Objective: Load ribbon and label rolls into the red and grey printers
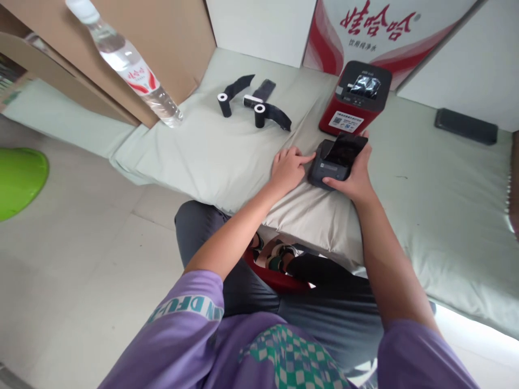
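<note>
A small dark grey printer (330, 168) with its black lid raised lies on the pale green cloth (227, 151). My right hand (357, 175) grips the printer from the right side, fingers around its lid edge. My left hand (288, 168) rests on the cloth at the printer's left, index finger touching its side. Behind stands a red and black label printer (354, 100).
Two small black rolls (224, 105) (259, 115) and loose black strips lie farther back. A clear water bottle (130, 67) leans against cardboard at the left. A black phone-like slab (465, 126) lies far right. A green object (18, 181) sits on the floor.
</note>
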Motion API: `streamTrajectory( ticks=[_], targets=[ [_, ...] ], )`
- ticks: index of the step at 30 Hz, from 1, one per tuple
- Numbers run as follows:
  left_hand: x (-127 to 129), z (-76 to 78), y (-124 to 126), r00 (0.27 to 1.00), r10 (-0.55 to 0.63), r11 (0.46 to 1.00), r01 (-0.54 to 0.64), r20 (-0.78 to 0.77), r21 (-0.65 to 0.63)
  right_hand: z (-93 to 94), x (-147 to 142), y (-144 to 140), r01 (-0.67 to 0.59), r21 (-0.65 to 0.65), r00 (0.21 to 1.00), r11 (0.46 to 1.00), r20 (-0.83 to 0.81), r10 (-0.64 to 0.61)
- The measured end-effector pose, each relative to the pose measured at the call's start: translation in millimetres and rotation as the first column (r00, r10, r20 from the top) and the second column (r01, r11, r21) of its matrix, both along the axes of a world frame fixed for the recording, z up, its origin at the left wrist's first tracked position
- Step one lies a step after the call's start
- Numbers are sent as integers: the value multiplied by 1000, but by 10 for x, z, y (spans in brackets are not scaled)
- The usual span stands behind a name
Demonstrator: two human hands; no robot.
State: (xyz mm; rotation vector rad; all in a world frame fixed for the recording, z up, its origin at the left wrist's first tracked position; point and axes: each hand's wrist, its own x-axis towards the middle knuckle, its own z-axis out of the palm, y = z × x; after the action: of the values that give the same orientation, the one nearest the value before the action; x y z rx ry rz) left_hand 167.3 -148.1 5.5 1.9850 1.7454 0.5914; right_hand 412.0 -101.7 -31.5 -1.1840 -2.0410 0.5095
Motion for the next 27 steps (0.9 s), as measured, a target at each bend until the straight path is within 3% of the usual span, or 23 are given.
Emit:
streamTrajectory(
  ticks=[8,14,22,27],
  targets=[
    [-3,2,-3,999,20,999,-21,32,36,-80,-6,43,29,48,1000,998,-4,-28],
    [-24,5,-2,999,-29,999,27,45,46,-37,-28,33,7,37,1000,999,-16,-7],
    [23,10,54,998,46,999,-46,45,-4,-85,25,63,7,55,1000,998,-13,-7],
    [16,-1,46,1000,19,999,-20,11,44,-107,32,61,22,69,1000,997,-8,-22]
  ],
)
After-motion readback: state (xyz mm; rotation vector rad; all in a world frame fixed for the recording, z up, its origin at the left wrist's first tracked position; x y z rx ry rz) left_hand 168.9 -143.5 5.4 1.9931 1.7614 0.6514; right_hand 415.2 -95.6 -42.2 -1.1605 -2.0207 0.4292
